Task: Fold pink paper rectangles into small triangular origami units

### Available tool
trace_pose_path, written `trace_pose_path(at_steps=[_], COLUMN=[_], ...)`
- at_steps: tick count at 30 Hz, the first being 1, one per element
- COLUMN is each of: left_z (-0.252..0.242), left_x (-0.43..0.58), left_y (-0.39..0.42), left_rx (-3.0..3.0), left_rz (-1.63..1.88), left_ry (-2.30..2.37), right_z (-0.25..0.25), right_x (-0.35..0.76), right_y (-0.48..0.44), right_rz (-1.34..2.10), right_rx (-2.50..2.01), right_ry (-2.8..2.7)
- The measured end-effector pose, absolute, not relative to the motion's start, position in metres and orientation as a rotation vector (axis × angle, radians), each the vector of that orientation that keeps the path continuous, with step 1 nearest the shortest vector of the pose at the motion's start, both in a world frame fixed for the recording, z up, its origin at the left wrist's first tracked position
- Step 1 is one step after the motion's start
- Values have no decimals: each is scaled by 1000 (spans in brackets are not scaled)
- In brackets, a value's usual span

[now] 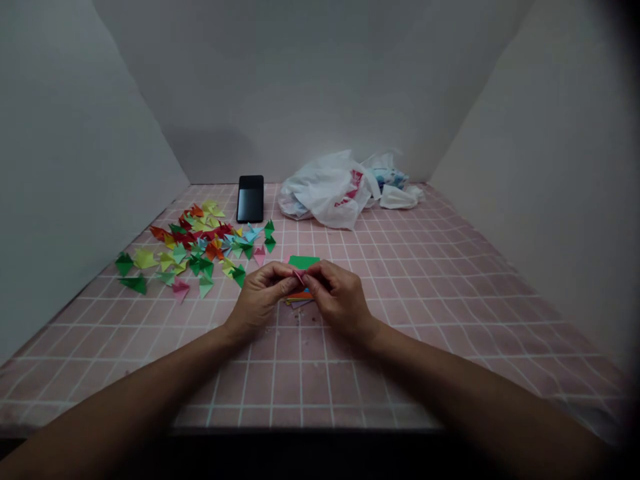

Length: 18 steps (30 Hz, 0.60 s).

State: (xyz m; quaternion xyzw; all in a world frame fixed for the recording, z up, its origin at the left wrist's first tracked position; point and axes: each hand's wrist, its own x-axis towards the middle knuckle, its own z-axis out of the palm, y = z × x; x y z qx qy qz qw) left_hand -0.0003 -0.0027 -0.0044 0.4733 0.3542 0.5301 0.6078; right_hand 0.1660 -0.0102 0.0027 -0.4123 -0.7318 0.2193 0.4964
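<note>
Between the fingertips of both hands is a small folded piece of pink paper. My left hand pinches it from the left, thumb and fingers pressed together. From the right, my right hand grips the same piece, its fingers curled. Just under and behind the hands lies a stack of coloured paper, green on top, with orange and other colours showing at its near edge. My hands hide part of the stack.
Many folded paper pieces in several colours spread over the left of the pink checked tabletop. A black phone lies at the back. Right of it sit a white plastic bag and a white crumpled item. Walls stand on three sides.
</note>
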Motion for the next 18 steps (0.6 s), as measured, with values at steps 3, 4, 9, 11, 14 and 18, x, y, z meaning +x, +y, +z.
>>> trace_pose_path(at_steps=[3, 4, 9, 11, 14, 18], left_z=[-3, -3, 2, 3, 2, -1], left_x=[-1, -2, -4, -5, -6, -7], left_y=[-2, -2, 1, 1, 2, 3], left_rx=[1129, 1155, 1341, 1386, 1429, 1475], left_rz=[1223, 1225, 1299, 1312, 1320, 1340], left_ry=[835, 840, 881, 888, 884, 860], right_z=[1, 0, -2, -1, 0, -2], right_x=[165, 164, 159, 157, 156, 156], right_y=[-9, -10, -12, -13, -14, -14], right_rz=[606, 649, 931, 1027, 1146, 1160], right_rx=[-930, -925, -978, -980, -959, -938], right_ry=[-1753, -1731, -1574, -1521, -1453, -1444])
